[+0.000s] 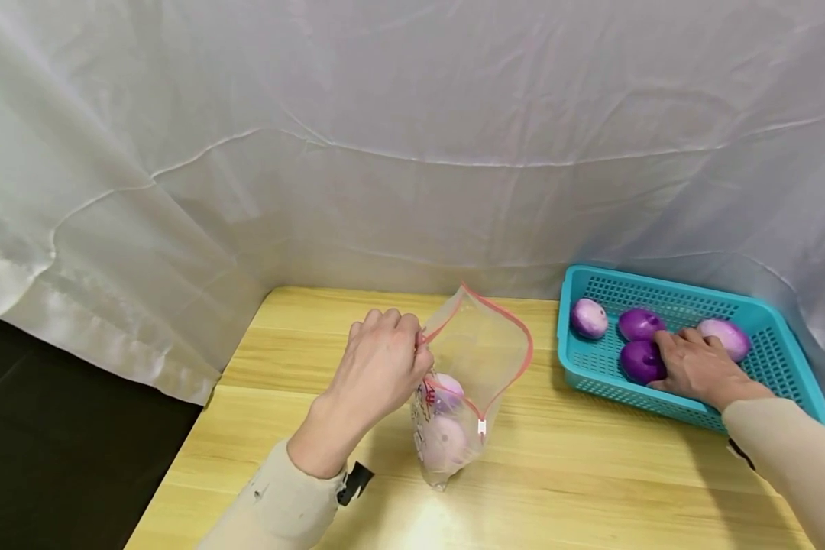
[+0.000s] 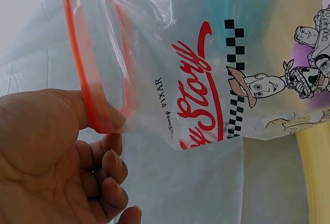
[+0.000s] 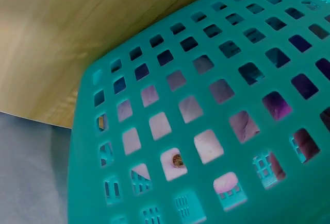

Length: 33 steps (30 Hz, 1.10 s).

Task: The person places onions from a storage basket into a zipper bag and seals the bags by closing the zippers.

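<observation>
My left hand [image 1: 380,363] pinches the red rim of the zip bag [image 1: 464,382] mid-tabletop, holding its mouth wide. My right hand [image 1: 694,367] rests, fingers loosely spread, on the dark purple onion [image 1: 639,360] in the teal basket [image 1: 784,344] at far right; I'd cup it fully before lifting and keep the mouth steady.

Both arms w/ beige long sleeves. Left sleeve [image 1: 282,508] has small dark specks & a black clip at cuff. Hands bare.
</observation>
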### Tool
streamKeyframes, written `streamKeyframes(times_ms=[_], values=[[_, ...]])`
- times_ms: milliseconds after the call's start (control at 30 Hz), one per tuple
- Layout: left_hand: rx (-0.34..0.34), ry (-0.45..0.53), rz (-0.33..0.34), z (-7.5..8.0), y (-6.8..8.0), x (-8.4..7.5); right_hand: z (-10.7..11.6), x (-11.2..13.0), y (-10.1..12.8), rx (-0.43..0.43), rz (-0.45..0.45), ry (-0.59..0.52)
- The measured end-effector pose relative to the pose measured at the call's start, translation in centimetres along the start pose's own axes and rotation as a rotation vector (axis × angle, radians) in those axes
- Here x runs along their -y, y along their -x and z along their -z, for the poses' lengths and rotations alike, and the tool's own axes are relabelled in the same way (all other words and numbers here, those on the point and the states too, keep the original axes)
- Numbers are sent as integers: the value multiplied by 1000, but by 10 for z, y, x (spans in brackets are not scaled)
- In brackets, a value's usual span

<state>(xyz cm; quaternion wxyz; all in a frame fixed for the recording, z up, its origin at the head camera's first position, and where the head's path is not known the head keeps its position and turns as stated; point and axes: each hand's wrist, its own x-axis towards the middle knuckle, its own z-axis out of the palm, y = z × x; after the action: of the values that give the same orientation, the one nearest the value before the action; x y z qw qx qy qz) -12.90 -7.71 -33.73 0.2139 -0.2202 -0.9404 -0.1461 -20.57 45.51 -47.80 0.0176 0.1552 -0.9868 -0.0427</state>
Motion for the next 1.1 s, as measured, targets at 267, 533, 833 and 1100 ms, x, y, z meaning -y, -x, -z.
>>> streamKeyframes(times_ms=[267,533,833,1100], values=[[-1,-1,4,1,0,-1,-5,-1,-5,-93,48,67],[-15,-6,-2,2,0,-1,-7,-1,-8,-250,80,114],[-28,-2,-8,2,0,-2,-1,1,-10,-335,71,123],[-9,3,5,3,-1,-2,10,3,-14,-411,80,106]])
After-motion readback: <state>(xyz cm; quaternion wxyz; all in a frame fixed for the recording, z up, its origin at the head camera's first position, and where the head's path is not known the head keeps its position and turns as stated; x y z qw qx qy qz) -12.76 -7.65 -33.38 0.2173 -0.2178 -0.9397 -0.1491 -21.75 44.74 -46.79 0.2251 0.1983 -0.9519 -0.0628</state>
